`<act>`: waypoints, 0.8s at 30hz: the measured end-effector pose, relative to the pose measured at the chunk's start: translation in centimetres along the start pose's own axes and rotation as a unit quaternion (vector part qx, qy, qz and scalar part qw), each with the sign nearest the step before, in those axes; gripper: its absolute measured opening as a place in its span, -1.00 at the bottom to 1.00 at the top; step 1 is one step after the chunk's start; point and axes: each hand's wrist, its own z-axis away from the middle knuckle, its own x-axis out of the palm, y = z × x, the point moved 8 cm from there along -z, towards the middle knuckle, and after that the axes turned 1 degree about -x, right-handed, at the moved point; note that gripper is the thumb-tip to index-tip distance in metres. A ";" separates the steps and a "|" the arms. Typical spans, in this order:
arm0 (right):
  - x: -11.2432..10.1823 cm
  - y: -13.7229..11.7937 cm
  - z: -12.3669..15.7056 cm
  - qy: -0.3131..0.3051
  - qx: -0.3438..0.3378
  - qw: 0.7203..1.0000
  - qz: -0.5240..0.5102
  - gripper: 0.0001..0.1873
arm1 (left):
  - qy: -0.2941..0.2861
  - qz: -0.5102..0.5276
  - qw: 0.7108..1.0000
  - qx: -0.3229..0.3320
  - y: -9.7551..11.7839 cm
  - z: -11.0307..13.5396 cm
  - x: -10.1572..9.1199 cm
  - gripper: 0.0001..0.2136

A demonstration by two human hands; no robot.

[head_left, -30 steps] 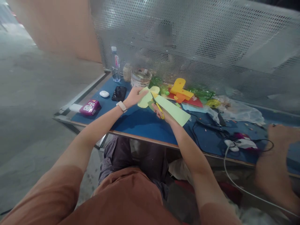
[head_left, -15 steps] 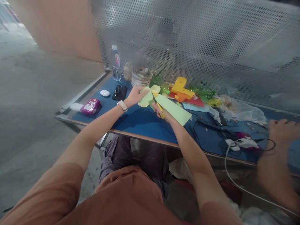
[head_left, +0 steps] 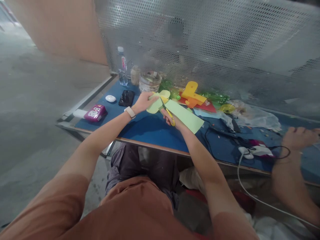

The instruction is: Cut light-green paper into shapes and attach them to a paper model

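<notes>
Pale-green paper sheet (head_left: 187, 115), head view: we record it held over the blue tabletop (head_left: 147, 131), in front of us. Long axis runs diagonally, upper left to lower right; the straight-edged end points lower right, just beside our right wrist. Rounded pale-green lobes (head_left: 153, 106) cluster at the upper-left end; we cannot tell whether lobes and strip are joined there.

Yellow-handled scissors (head_left: 172, 120): blades point up and left at the paper, handles down and right.

Left hand (head_left: 144, 102): extended forward and right, fingers pinching the lobes; white-banded watch (head_left: 130, 112) on the wrist. Right hand (head_left: 167, 117): reaching forward and left, fingers curled around the scissor handles, below the strip. We cannot tell how far the blades are parted.
</notes>
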 end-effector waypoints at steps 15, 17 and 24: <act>0.1 -0.3 0.1 -0.002 0.010 1.000 0.019 -0.17 | -0.001 0.001 1.000 0.014 -0.1 -0.2 0.0 -0.39; 0.1 -0.6 0.3 -0.001 0.010 1.000 0.024 -0.20 | -0.002 0.006 1.000 0.015 -0.2 -0.2 0.1 -0.38; -0.2 -1.3 0.5 0.008 -0.025 0.999 0.042 -0.14 | -0.009 0.093 0.994 -0.051 -1.5 0.2 1.2 -0.46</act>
